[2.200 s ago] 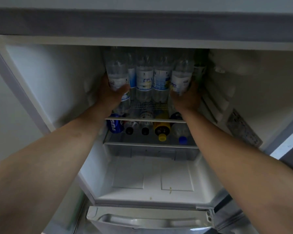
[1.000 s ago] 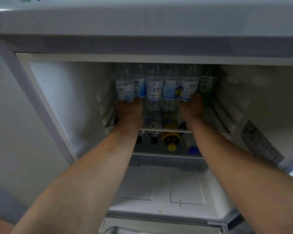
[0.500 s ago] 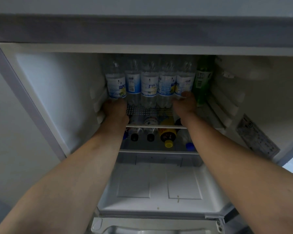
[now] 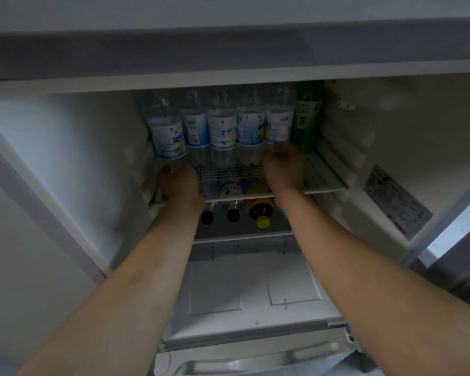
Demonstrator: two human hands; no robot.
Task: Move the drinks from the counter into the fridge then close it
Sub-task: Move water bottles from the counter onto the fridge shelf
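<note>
**A:** What's changed on your end?

**B:** Both bottles are down. A couple of seconds ago I had them lifted clear of the upper shelf (image 4: 326, 187); now the leftmost water bottle (image 4: 168, 137) and the right-end water bottle (image 4: 278, 123) stand upright in the back row with the other three.

**A:** Are you holding them?

**B:** My left hand (image 4: 179, 184) sits at the base of its bottle, fingers curled round the bottom, so that one is gripped. My right hand (image 4: 282, 169) is blurred. The fingertips are at the foot of its bottle, but I can't tell whether they pinch it or are letting go.

**A:** Anything near the grip?

**B:** A green bottle (image 4: 307, 118) stands just outside my right hand. Below both wrists, more bottles lie on the lower shelf, one with a yellow cap (image 4: 262, 221).

**A:** So the task?

**B:** I'd judge the placing nearly done. The fridge (image 4: 65, 164) is open, and I can't see the counter from here.
</note>
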